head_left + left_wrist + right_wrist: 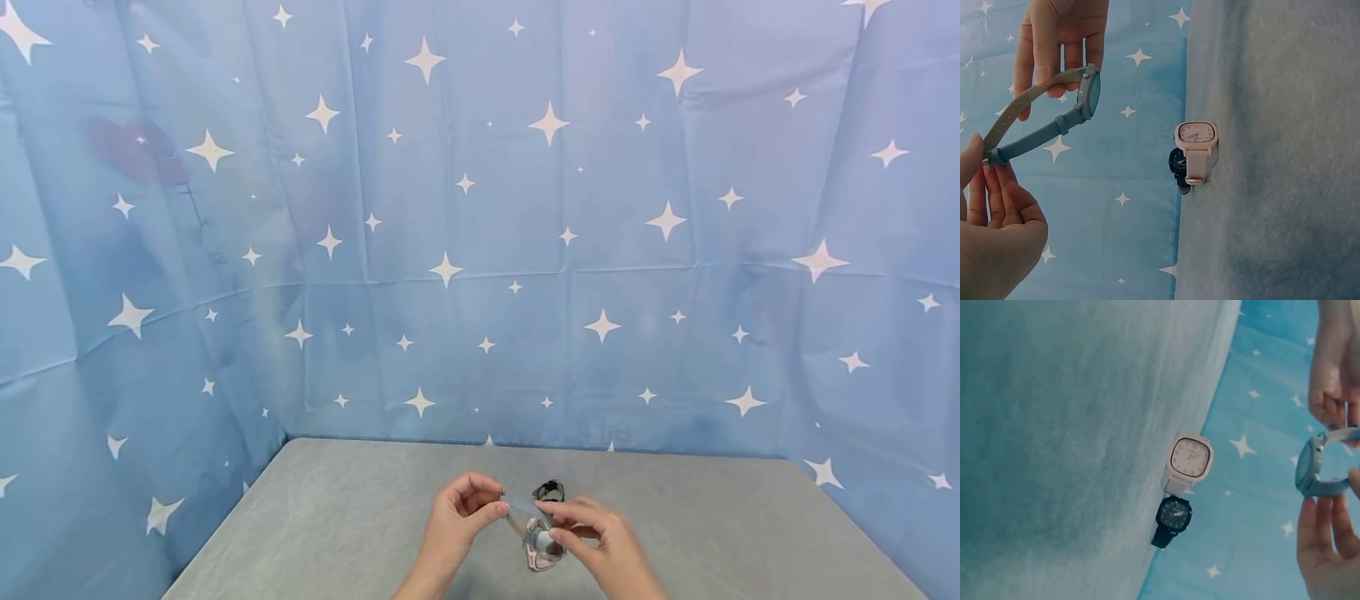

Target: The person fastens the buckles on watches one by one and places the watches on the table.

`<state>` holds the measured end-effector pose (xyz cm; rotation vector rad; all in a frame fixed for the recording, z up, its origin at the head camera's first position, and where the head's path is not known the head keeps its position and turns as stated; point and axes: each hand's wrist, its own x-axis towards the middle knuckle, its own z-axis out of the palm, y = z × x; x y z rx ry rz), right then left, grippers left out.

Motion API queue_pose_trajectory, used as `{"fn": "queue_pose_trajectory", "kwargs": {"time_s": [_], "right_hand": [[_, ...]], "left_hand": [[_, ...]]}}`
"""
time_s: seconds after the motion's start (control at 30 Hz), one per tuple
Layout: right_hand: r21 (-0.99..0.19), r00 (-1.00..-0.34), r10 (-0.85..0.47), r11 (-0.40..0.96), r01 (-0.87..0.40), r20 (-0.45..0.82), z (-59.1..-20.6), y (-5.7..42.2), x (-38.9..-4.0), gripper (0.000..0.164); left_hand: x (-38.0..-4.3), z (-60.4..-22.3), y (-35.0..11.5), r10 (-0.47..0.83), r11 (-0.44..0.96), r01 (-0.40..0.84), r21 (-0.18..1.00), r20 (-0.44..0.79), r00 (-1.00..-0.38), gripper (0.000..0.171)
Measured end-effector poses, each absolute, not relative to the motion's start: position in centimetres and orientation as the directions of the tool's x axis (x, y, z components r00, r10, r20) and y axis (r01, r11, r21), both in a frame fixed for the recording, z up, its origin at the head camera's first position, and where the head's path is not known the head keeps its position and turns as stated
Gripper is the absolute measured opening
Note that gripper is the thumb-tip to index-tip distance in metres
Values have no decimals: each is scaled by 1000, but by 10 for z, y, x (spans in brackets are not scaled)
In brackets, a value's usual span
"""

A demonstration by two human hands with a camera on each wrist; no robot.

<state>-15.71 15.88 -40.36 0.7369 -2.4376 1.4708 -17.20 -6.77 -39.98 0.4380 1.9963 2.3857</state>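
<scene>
A wristwatch with a blue-grey strap [1035, 139] is held up above the table between both hands, its strap fastened into a loop. My left hand [459, 521] pinches the loop at the buckle end, thumb against fingers. At the other end, my right hand [603, 542] grips the strap beside the watch case [1308, 465], thumb on one side and fingers on the other. A pink watch [1197, 134] with a squarish face rests on the table below. Beside it lies a black watch [1173, 514], partly covered by the pink one in the left wrist view.
The grey table [360, 500] has a rounded far corner at the left. A blue cloth with white stars [495, 208] hangs behind it and along both sides.
</scene>
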Motion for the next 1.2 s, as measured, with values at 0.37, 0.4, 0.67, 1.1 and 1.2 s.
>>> {"fn": "queue_pose_trajectory", "kwargs": {"time_s": [0.37, 0.4, 0.67, 1.1, 1.2], "right_hand": [[-772, -840, -319, 345, -533, 438, -403, 160, -155, 33], [-782, -846, -317, 338, -524, 429, -403, 161, -155, 33], [-779, -834, -339, 323, -538, 435, -404, 162, -157, 32], [-832, -887, -306, 337, -441, 346, -401, 157, -155, 35], [-854, -899, -318, 329, -403, 302, -400, 156, -156, 37]], "left_hand": [[-171, -401, -69, 170, -153, 236, 960, 261, -950, 35], [-171, -401, -69, 170, -144, 250, 957, 273, -947, 34], [-171, -400, -67, 180, -29, 307, 951, 307, -934, 28], [-166, -399, -62, 174, -63, 287, 956, 294, -940, 31], [-166, -398, -61, 170, -43, 292, 955, 295, -940, 31]]}}
